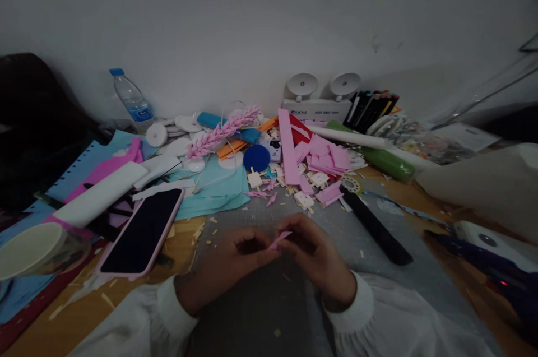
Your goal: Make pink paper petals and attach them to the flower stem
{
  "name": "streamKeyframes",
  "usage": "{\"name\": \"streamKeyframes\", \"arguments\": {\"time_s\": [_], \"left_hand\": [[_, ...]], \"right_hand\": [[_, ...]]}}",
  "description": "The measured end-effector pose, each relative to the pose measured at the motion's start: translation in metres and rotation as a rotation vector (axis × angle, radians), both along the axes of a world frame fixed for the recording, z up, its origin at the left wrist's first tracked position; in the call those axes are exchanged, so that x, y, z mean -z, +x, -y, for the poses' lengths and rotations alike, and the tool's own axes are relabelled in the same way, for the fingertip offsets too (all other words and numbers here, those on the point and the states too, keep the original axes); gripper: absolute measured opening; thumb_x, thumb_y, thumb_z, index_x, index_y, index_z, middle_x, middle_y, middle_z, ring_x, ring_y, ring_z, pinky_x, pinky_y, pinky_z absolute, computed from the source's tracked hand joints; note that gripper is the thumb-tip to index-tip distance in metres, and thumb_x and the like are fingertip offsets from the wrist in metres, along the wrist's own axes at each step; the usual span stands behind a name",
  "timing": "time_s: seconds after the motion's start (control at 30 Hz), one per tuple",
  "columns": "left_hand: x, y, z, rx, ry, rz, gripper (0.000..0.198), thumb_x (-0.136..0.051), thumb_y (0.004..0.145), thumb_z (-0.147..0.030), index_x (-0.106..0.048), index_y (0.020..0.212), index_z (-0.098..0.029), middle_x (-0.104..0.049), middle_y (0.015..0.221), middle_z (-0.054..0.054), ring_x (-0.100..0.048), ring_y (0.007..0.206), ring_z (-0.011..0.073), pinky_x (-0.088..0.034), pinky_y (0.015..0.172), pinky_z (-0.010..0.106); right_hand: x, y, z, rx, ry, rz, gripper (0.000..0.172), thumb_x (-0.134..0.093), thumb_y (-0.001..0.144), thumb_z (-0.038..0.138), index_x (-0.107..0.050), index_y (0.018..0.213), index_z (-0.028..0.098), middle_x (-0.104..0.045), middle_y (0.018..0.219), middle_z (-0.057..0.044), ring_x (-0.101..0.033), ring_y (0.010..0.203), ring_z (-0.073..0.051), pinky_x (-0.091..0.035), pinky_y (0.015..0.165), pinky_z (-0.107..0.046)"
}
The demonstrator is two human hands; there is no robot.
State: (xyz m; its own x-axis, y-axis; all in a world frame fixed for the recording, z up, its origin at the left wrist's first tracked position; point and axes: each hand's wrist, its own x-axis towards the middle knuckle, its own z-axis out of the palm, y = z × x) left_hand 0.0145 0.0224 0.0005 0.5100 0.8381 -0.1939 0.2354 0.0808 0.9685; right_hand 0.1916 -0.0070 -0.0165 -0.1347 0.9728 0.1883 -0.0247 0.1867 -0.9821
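Note:
My left hand [229, 264] and my right hand [313, 259] meet over a grey cutting mat [252, 312] at the desk's near edge. Both pinch a small pink paper strip [279, 238] between their fingertips, and the fingers of each hand are curled closed on it. White sleeves cover both wrists. A pile of pink paper pieces [323, 160] lies just beyond the hands, with a long pink strip [288, 147] beside it.
A phone in a pink case [143, 231] lies left of the mat. A black ruler-like bar [374, 225] lies to the right. Farther back stand a water bottle [133, 100], a pink paper flower stalk [221, 133], a blue disc [256, 157], marker pens [372, 107] and a green roll [384, 162]. A glue gun [491, 267] rests at right.

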Motion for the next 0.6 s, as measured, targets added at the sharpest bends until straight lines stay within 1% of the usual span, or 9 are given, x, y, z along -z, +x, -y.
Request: {"name": "streamKeyframes", "arguments": {"time_s": [0.13,0.27,0.37,0.43,0.5,0.6], "left_hand": [[-0.0022,-0.0001,0.0031,0.009,0.002,0.003,0.020,-0.069,0.074,-0.037,-0.068,0.078,-0.017,-0.066,0.077,0.002,-0.059,0.076,0.0180,-0.044,0.069,0.028],[-0.0021,0.0011,0.0050,0.014,0.100,-0.040,0.020,-0.068,0.076,-0.036,-0.069,0.081,-0.016,-0.068,0.080,0.004,-0.059,0.076,0.0196,-0.044,0.068,0.029],[0.0001,0.0017,0.0060,-0.028,0.142,-0.066,0.020,-0.069,0.075,-0.036,-0.069,0.079,-0.016,-0.068,0.080,0.004,-0.059,0.076,0.0195,-0.044,0.068,0.029],[0.0012,0.0015,0.0069,-0.040,0.099,-0.060,0.020,-0.070,0.074,-0.037,-0.068,0.077,-0.017,-0.066,0.076,0.002,-0.058,0.072,0.0180,-0.043,0.065,0.028],[0.0013,0.0010,0.0078,-0.022,0.037,-0.029,0.020,-0.070,0.074,-0.037,-0.067,0.073,-0.017,-0.064,0.069,0.000,-0.057,0.067,0.0161,-0.042,0.062,0.026],[0.0002,-0.0001,0.0082,0.008,-0.004,0.047,0.021,-0.068,0.076,-0.036,-0.066,0.069,-0.017,-0.061,0.065,-0.001,-0.055,0.065,0.0146,-0.041,0.063,0.026]], "right_hand": [[0.0030,-0.0018,0.0004,0.010,-0.011,-0.030,0.014,-0.067,0.082,0.024,-0.057,0.091,0.023,-0.063,0.080,0.000,-0.063,0.075,-0.014,-0.052,0.070,-0.025],[0.0054,-0.0034,-0.0008,0.013,-0.014,-0.018,0.017,-0.069,0.080,0.029,-0.056,0.088,0.022,-0.062,0.078,0.000,-0.063,0.074,-0.015,-0.053,0.069,-0.027],[0.0057,-0.0030,-0.0005,0.024,-0.017,0.013,0.019,-0.069,0.080,0.032,-0.056,0.087,0.021,-0.062,0.078,0.000,-0.063,0.074,-0.015,-0.052,0.068,-0.027],[0.0050,-0.0021,0.0010,0.025,-0.019,0.046,0.018,-0.069,0.080,0.033,-0.056,0.085,0.021,-0.062,0.078,-0.001,-0.063,0.073,-0.016,-0.052,0.067,-0.027],[0.0041,-0.0017,0.0026,0.021,-0.016,0.071,0.018,-0.068,0.082,0.034,-0.056,0.084,0.020,-0.062,0.076,-0.001,-0.062,0.072,-0.015,-0.051,0.066,-0.026],[0.0035,-0.0025,0.0026,0.031,0.029,0.069,0.019,-0.066,0.083,0.036,-0.056,0.086,0.021,-0.062,0.077,-0.001,-0.062,0.071,-0.015,-0.051,0.065,-0.026]]}}
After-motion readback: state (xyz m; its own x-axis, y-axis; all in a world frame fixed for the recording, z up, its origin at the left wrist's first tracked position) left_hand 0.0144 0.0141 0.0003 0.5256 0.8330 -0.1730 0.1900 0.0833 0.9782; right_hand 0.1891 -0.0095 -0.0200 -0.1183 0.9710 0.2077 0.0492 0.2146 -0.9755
